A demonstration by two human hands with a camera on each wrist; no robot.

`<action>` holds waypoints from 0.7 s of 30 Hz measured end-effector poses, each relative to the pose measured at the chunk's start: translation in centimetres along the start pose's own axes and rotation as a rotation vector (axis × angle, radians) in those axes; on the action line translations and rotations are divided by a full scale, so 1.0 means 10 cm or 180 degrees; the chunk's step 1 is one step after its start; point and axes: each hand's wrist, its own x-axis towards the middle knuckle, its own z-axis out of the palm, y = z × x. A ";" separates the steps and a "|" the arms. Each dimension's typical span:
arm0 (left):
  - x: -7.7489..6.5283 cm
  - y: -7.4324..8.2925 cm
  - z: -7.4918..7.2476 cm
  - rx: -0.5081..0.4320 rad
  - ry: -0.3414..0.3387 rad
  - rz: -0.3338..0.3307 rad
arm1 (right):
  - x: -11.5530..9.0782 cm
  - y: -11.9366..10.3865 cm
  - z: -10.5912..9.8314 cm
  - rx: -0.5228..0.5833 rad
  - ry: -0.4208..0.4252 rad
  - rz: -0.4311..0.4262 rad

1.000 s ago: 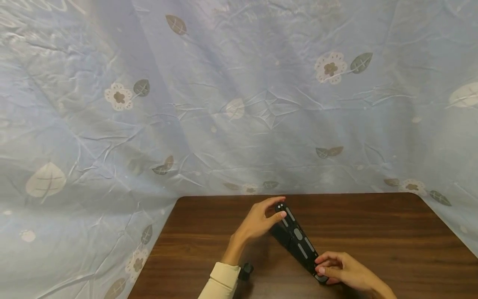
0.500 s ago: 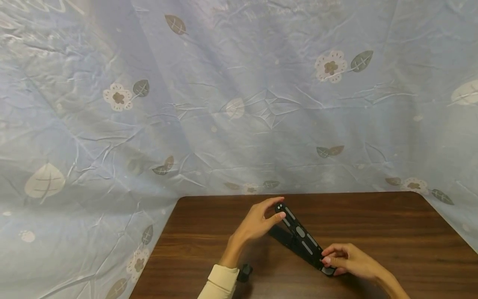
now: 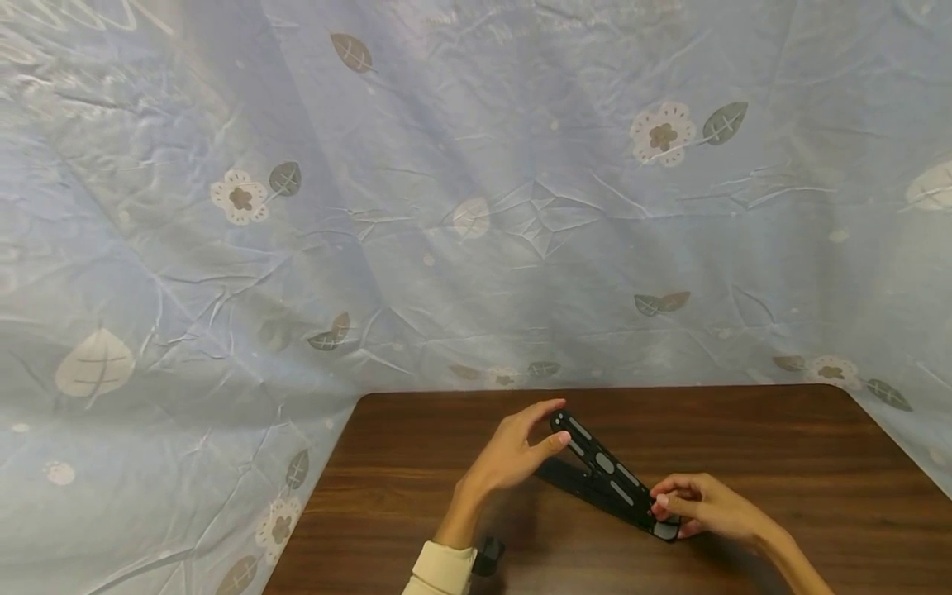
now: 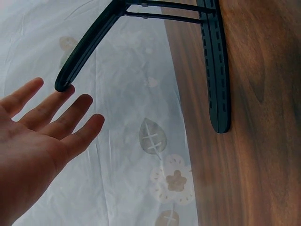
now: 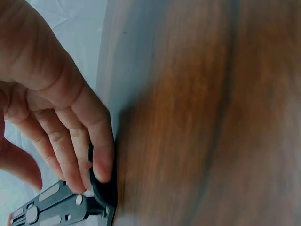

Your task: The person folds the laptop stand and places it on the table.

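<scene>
A black folding laptop stand [image 3: 606, 463] with grey pads is tilted over the brown table, its upper arm raised from the base bar [image 4: 217, 84]. My left hand [image 3: 506, 450] holds the raised far end, thumb on the padded face and index finger over the tip. In the left wrist view, a fingertip touches that tip, and thin struts link the two bars. My right hand [image 3: 702, 504] grips the near right end, thumb and fingers about its lip. The right wrist view shows my right hand's fingers [image 5: 101, 160] curled at the lip, close above the wood.
The brown wooden table [image 3: 803, 463] lies under both hands. A pale blue sheet [image 3: 416, 273] with leaves and flowers hangs behind it and at the sides. A small black object [image 3: 487, 556] is at the left wrist, beside a cream sleeve [image 3: 441, 568].
The right hand has moved right and farther up the table, swinging the stand's near end with it, so the stand lies flatter across the head view. The left hand has barely moved.
</scene>
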 end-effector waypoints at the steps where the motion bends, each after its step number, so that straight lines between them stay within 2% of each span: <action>1: 0.00 -0.01 0.00 -0.0021 0.0002 -0.0004 | 0.00 0.01 0.00 -0.0009 0.0025 0.0009; 6: -0.02 -0.06 0.01 -0.0184 -0.0016 -0.0047 | -0.05 0.02 0.07 -0.0113 0.0154 -0.0054; 11: 0.00 -0.16 0.00 -0.0391 -0.0027 -0.0101 | -0.13 -0.07 0.15 -0.0396 0.0488 -0.0104; 15: -0.01 -0.33 0.00 -0.0602 0.0084 -0.0210 | -0.22 -0.14 0.24 -0.0529 0.0854 -0.0011; 21: -0.07 -0.65 0.03 -0.0510 0.0169 -0.0400 | -0.32 -0.21 0.40 -0.0734 0.1084 0.0285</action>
